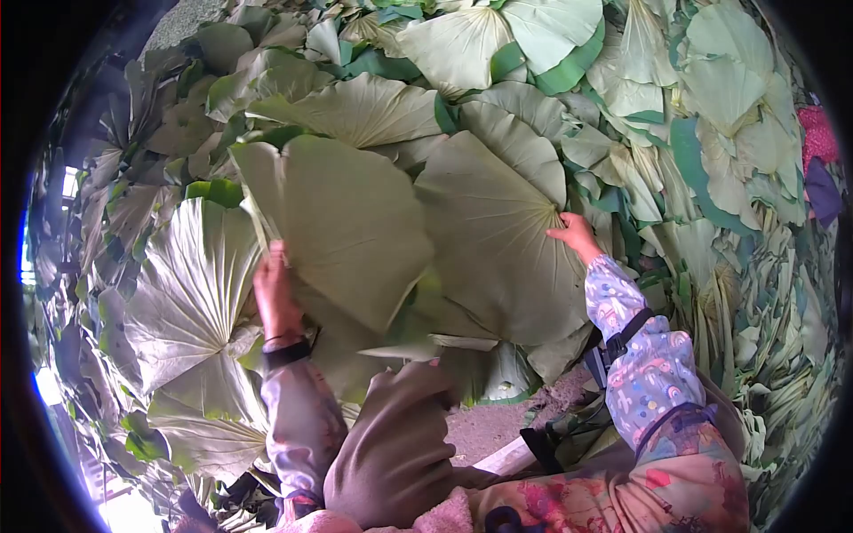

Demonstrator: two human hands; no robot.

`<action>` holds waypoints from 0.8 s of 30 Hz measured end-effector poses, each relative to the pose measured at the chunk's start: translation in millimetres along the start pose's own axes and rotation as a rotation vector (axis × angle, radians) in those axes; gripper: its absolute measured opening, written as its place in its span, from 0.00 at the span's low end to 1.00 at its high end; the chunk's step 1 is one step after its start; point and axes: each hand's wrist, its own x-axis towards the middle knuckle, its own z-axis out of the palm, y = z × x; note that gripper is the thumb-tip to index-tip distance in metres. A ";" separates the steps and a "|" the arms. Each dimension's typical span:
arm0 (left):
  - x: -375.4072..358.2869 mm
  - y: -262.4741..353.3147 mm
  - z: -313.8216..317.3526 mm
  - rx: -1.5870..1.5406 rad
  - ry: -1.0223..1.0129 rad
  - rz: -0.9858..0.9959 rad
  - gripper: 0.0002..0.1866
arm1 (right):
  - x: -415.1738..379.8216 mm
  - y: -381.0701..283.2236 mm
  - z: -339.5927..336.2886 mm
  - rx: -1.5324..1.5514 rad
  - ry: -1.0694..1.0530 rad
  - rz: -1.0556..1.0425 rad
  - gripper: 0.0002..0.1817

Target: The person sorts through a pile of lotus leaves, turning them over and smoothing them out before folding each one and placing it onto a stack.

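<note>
My left hand (277,293) is closed on the edge of a large folded lotus leaf (351,218), grey-green and raised over my lap. Farther right, my right hand (579,236) pinches another lotus leaf (498,249) at the point where its veins meet. The two leaves lie side by side and partly overlap. Part of the left leaf's lower edge is blurred. Beside my left wrist spreads a pale, strongly veined leaf (191,293), which my hand does not grip.
Piles of lotus leaves (462,44) surround me at the front and both sides. Narrow crumpled leaves (786,329) heap at the right. Below the held leaves are bare ground (498,431) and my covered knee (395,453). Red and purple cloth (819,151) shows at the far right.
</note>
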 end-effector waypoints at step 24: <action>-65.6 -0.6 96.9 -0.643 -0.270 -0.044 0.20 | -83.9 -219.1 -17.9 0.207 0.540 -0.803 0.18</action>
